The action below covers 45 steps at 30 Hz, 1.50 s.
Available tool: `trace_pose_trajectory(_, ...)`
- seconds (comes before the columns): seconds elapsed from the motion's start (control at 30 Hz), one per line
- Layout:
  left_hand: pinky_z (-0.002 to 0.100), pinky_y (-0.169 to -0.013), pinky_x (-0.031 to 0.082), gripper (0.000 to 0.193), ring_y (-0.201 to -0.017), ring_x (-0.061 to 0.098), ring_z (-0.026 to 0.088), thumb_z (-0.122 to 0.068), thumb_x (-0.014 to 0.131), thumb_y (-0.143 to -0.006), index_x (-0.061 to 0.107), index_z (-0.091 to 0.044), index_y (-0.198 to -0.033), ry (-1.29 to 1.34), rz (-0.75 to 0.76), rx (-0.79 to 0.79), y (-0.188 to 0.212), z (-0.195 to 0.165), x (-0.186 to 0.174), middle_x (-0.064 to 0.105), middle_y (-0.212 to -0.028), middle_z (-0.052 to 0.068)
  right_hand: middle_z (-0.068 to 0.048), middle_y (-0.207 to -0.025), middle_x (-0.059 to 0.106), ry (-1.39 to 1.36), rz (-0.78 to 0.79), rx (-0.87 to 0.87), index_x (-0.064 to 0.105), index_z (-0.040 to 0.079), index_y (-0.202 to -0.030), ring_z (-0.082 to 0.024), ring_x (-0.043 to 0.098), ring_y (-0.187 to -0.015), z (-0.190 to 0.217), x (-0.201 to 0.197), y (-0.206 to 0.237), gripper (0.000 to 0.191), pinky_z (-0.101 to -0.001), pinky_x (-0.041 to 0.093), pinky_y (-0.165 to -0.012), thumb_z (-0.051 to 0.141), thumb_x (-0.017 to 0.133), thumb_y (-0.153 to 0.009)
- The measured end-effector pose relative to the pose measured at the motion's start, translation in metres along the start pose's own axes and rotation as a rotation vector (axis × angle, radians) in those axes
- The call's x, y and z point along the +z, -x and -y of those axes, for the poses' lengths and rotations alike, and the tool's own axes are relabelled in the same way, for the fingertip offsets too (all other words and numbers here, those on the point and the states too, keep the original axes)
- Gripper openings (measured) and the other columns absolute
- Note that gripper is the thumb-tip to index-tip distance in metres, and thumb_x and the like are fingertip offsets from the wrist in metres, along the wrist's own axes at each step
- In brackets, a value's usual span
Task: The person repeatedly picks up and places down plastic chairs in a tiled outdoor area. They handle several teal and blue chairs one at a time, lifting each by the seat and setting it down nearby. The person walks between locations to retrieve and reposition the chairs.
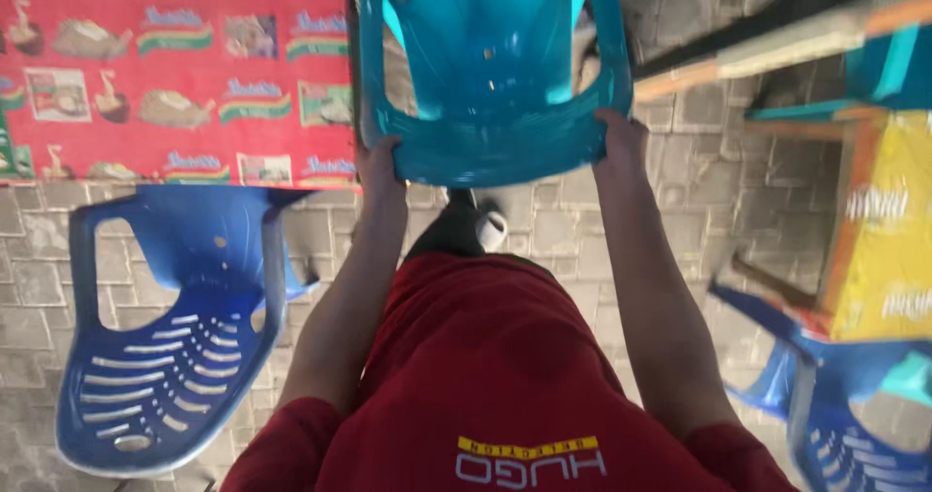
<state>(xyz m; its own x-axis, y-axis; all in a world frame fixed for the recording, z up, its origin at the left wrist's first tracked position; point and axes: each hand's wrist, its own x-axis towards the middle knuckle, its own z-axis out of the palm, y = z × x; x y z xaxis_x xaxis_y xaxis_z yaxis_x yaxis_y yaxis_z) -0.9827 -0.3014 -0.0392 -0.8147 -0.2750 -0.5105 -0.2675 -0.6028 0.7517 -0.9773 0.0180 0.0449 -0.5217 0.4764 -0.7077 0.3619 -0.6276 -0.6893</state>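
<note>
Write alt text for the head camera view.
Seen from above, a person's left hand and right hand grip the near edge of a turquoise plastic chair over a paved floor. A blue plastic chair stands at left beside a red printed tablecloth.

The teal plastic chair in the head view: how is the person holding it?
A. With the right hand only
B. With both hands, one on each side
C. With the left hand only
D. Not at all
B: the left hand and right hand each grip a side of the teal chair.
</note>
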Motion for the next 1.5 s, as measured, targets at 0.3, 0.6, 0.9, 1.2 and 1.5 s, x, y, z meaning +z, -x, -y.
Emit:
trace_pose_trajectory(0.3,0.040,-0.078,0.062,0.052,-0.095,0.069,0.026,0.001,0.068,-0.077,0.056,0.006,-0.128,0.029,-0.133,-0.129,-0.046,-0.020,0.024,0.066,-0.109,0.016,-0.020,-0.106,0.072,0.103,0.113,-0.130,0.063,-0.016,-0.115,-0.031,0.075,-0.088,0.019,0.074,-0.058,0.040,-0.0421,0.065,-0.074,-0.006,0.073,-0.078)
trace_pose_trajectory(0.6,0.045,-0.069,0.062,0.049,-0.093,0.069,0.032,0.000,0.068,-0.077,0.049,0.002,-0.122,0.106,-0.314,-0.170,-0.096,0.003,0.082,0.065,-0.107,0.018,-0.023,-0.104,0.072,0.319,0.195,-0.089,0.064,-0.016,-0.113,-0.033,0.075,-0.087,0.075,0.127,-0.156,0.038,-0.0438,0.065,-0.072,-0.002,0.073,-0.079)
trace_pose_trajectory(0.9,0.038,-0.082,0.059,0.042,-0.096,0.068,0.026,0.003,0.064,-0.080,0.056,0.002,-0.121,0.325,-0.440,0.025,-0.142,0.045,0.163,0.066,-0.107,0.015,-0.022,-0.108,0.071,0.524,0.385,-0.040,0.062,-0.015,-0.118,-0.035,0.075,-0.094,0.151,0.216,-0.305,0.046,-0.0464,0.063,-0.083,-0.001,0.074,-0.076)
trace_pose_trajectory(1.2,0.041,-0.059,0.055,0.022,-0.071,0.066,0.024,-0.010,0.066,-0.093,0.059,0.004,-0.108,0.418,-0.538,-0.066,-0.157,0.062,0.242,0.063,-0.088,0.012,-0.021,-0.107,0.071,0.740,0.512,-0.005,0.062,-0.016,-0.116,-0.034,0.076,-0.093,0.206,0.330,-0.392,0.044,-0.0480,0.063,-0.085,0.000,0.077,-0.078)
trace_pose_trajectory(1.5,0.040,-0.066,0.056,0.024,-0.075,0.068,0.025,-0.008,0.069,-0.092,0.062,0.011,-0.105,0.658,-0.691,0.006,-0.214,0.057,0.278,0.068,-0.091,0.016,-0.016,-0.108,0.073,0.885,0.798,0.010,0.068,-0.006,-0.113,-0.029,0.075,-0.094,0.216,0.461,-0.416,0.035,-0.0445,0.063,-0.082,0.000,0.076,-0.080)
